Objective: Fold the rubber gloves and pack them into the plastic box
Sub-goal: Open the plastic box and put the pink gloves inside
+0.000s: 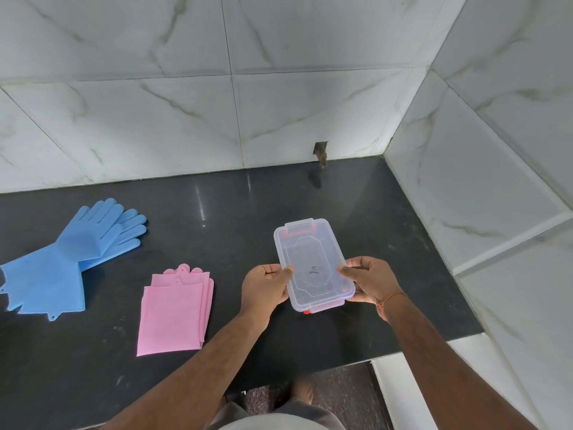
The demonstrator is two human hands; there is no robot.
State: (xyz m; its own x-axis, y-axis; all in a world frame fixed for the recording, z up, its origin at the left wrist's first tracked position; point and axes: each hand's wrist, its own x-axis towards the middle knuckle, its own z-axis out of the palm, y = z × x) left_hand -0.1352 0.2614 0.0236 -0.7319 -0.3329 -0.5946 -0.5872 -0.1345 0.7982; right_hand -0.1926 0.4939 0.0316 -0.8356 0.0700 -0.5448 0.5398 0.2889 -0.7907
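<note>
A clear plastic box [310, 259] with its lid on and red clips rests at the right of the black counter. My left hand [265, 285] grips its left side near the front, and my right hand [370, 282] grips its right side. To the left of the box lie pink rubber gloves [173, 315], folded flat in a stack. Further left, at the counter's far left, a pair of blue rubber gloves [74, 243] lies unfolded, one across the other, fingers pointing up and right.
The black counter [232, 212] meets white marble wall tiles behind and on the right. A small dark hole [321, 153] is in the back wall at counter level. The counter's front edge runs near my body, with floor and a foot below.
</note>
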